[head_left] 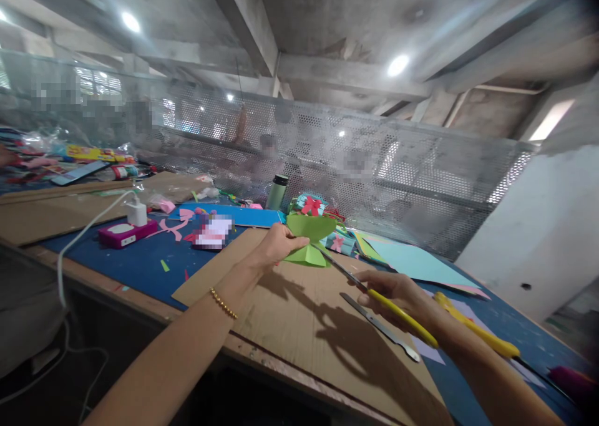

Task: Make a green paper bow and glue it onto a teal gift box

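Between the thumb and fingers of my left hand (279, 245) is a green paper cutout (312, 227), folded and shaped like a bow or butterfly. My right hand (393, 289) grips scissors (397, 317) with yellow handles, their blades reaching the lower right edge of the green paper. Both hands are above a brown cardboard sheet (276, 314). Below the scissors, a flat metal blade (381, 329) lies on the cardboard. Beside my right forearm rests a yellow glue gun (482, 329), partly hidden by the arm.
Left on the blue tabletop (159, 289) sit a purple power strip (127, 232) with a white plug (136, 214), pink paper scraps (171, 227) and a phone (214, 231). Behind stand a green bottle (277, 192) and small decorated boxes (339, 243). Coloured paper sheets (416, 261) lie right. A perforated metal screen (365, 170) runs behind.
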Demonstrator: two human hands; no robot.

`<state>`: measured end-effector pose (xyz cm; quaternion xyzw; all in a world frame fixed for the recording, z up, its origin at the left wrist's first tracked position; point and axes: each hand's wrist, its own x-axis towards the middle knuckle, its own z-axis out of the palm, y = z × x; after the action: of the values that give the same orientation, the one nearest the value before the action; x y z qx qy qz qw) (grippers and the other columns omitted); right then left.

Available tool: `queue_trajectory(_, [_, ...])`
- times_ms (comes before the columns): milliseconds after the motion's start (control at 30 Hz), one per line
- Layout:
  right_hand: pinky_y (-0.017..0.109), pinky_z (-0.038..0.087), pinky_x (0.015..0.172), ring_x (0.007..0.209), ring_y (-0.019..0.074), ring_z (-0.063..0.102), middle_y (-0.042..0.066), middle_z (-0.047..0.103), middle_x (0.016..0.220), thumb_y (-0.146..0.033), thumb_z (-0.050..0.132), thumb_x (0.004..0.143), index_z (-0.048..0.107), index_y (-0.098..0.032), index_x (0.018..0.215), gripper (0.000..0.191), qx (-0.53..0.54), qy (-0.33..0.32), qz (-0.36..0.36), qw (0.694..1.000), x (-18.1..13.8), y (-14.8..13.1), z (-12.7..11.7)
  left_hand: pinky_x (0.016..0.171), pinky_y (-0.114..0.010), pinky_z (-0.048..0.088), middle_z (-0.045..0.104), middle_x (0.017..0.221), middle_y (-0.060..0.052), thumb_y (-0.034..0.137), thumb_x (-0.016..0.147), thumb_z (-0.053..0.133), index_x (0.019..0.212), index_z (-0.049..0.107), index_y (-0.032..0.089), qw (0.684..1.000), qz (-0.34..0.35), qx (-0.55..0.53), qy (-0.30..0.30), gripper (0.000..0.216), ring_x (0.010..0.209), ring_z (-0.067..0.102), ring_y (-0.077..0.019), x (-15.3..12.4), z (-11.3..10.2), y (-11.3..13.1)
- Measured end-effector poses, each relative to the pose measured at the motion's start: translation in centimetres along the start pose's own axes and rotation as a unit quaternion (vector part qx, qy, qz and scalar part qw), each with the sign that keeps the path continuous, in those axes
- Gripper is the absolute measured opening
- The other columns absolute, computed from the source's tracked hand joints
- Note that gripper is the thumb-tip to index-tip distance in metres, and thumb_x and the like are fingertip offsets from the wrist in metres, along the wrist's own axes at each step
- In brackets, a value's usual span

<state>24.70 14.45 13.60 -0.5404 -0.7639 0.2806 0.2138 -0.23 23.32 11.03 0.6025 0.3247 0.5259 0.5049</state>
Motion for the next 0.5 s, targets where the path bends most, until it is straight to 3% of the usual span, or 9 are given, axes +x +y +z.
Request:
queue_trajectory(100, [0.022, 0.018, 0.042, 0.044, 0.0070, 0.032, -0.007, 0.037, 0.051, -0.062, 0.070, 0.076, 0.069, -0.016, 0.089, 0.048, -0.012, 0.006, -0.010, 1.000, 0.0, 0.0, 0.1, 0.045, -0.020, 0.027, 0.046, 0.044, 0.004, 0.033, 0.055, 0.086, 0.040, 0.057, 0.014, 1.000, 0.018, 0.018, 0.008, 0.038, 0.045, 0.038, -0.0065, 0.0, 0.0, 0.0])
queue_trajectory(500, [0.023, 0.021, 0.051, 0.056, 0.0091, 0.032, -0.006, 0.040, 0.061, -0.059, 0.070, 0.078, 0.067, -0.016, 0.094, 0.046, 0.012, 0.005, -0.019, 1.000, -0.1, 1.1, 0.4, 0.043, -0.021, 0.022, 0.047, 0.045, 0.003, 0.036, 0.056, 0.084, 0.043, 0.057, 0.014, 1.000, -0.002, 0.010, 0.008, 0.038, 0.044, 0.036, -0.0062, 0.0, 0.1, -0.1])
